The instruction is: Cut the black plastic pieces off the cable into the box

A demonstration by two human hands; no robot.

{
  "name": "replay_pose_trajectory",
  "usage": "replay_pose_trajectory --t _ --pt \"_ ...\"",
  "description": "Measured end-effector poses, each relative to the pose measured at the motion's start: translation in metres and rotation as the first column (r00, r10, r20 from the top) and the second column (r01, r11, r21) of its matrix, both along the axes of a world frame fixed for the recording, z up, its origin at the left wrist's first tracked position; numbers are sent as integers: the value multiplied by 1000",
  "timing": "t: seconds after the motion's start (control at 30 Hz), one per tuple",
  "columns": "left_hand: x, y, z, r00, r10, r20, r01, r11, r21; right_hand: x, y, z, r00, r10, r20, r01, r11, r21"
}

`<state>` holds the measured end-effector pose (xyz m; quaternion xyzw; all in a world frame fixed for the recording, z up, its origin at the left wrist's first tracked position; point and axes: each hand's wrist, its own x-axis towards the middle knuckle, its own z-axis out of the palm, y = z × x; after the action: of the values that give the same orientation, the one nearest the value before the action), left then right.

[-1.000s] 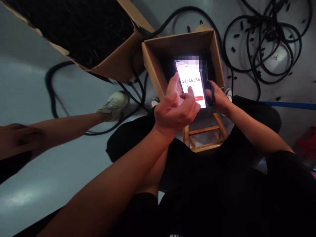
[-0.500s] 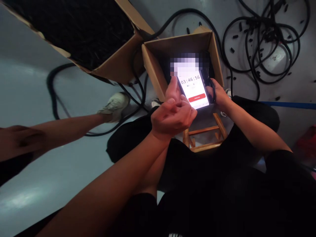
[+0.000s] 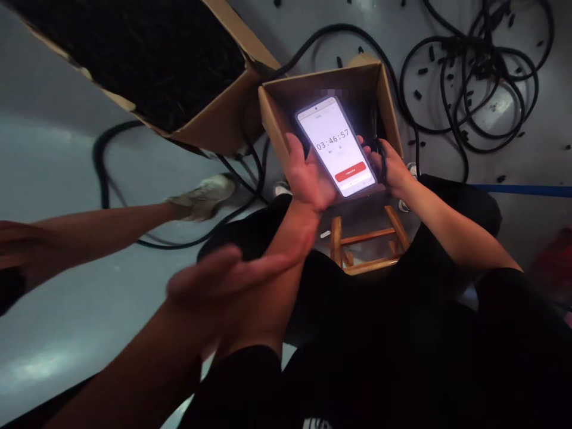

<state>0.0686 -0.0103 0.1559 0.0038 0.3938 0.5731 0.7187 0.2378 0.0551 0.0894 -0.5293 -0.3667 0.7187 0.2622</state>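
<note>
My left hand [image 3: 306, 179] holds a smartphone [image 3: 346, 146] from beneath, thumb at its left edge and fingertips showing past its right edge. The lit screen reads 03:46:57 above a red button. My right hand [image 3: 395, 170] is closed around the black loop handle of what look like scissors [image 3: 382, 161], mostly dark against the box. Both hands are over the near side of a small cardboard box [image 3: 330, 80], whose inside is too dark to make out. Across my left forearm reaches another person's blurred hand [image 3: 232, 274], fingers pointing at my wrist.
A large cardboard box [image 3: 214, 110] full of dark pieces stands at the upper left. Thick black cable [image 3: 451, 128] coils over the floor among scattered small black pieces. A wooden stool [image 3: 369, 238] stands between my legs. Another person's shoe [image 3: 210, 193] is at left.
The other person's hand has drawn back from the phone toward the lower left, uncovering my left hand. The phone has shifted slightly left, and its timer advanced from 03:46:56 to 03:46:57.
</note>
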Motion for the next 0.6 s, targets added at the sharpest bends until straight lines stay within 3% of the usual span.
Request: replay_pose_trajectory --t 0.2,0.37,0.6 --pt "-2 -4 -4 996 23 82 -20 999 -40 -4 -1 4 1000 -16 -19 16 1000 -17" --pt "3 -6 -12 1000 23 15 -23 1000 -13 -13 -1 12 995 -35 -95 26 995 -92" --pt "9 2 7 985 31 -173 -56 988 -142 -30 7 34 993 -73 -91 57 985 -165"
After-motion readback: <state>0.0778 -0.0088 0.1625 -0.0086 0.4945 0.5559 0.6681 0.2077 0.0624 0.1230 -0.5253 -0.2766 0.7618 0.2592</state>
